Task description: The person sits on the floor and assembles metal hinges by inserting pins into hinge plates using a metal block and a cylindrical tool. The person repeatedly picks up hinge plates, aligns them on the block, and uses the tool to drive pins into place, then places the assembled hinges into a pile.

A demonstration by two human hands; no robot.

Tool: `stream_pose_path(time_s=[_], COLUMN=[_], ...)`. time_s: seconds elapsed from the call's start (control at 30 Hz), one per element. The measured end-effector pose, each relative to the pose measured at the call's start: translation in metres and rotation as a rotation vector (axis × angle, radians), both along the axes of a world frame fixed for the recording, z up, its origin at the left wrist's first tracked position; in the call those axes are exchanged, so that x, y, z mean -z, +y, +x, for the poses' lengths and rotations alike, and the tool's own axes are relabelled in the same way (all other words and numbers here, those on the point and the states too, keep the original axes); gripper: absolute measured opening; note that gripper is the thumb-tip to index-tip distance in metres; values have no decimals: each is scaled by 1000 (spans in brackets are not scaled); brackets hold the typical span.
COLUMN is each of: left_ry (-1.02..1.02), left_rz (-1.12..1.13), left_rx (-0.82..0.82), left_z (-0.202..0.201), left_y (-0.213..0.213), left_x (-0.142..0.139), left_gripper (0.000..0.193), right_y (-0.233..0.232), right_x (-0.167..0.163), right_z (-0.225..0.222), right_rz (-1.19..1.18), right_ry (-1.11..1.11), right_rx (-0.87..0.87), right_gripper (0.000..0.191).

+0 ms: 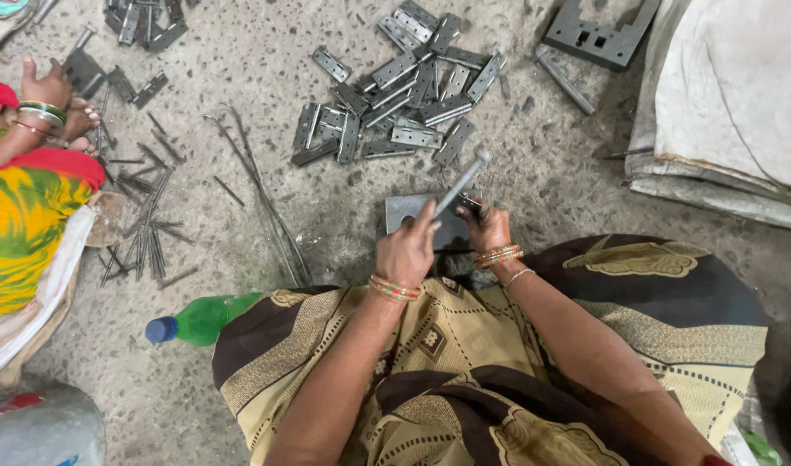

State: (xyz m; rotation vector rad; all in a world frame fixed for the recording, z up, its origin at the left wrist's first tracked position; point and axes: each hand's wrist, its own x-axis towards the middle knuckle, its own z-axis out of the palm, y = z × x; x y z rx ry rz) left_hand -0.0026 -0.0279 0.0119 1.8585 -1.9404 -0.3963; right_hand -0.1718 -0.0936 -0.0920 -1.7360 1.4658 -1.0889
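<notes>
- left hand [406,250] grips a metal hammer [461,183].
- right hand [486,226] pinches a small hinge [470,204] on a metal block [404,210].
- more hinges [404,86] lie on the floor [240,52].

The left hand [406,250] grips a hammer [461,183] over a metal block [404,210]; the right hand [487,226] holds a hinge [469,203] there, near a hinge pile [404,86]

Floor workshop: pile of metal hinges [404,95], loose pins [145,233], bare concrete floor [240,52].
</notes>
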Motion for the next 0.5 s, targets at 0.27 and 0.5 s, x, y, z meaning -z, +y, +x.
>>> stream_pose_path(time_s=[0.27,0.5], left_ry=[243,-72], left_rz=[-157,225], left_rx=[-41,79], left_z=[6,-4], left_y=[12,4], left_x=[2,2], left_gripper=[38,38], right_y=[2,1], right_x=[-3,5], right_z=[-1,3], right_rz=[1,2], right_ry=[66,-237], right_rx=[-21,-32], right_gripper=[18,19])
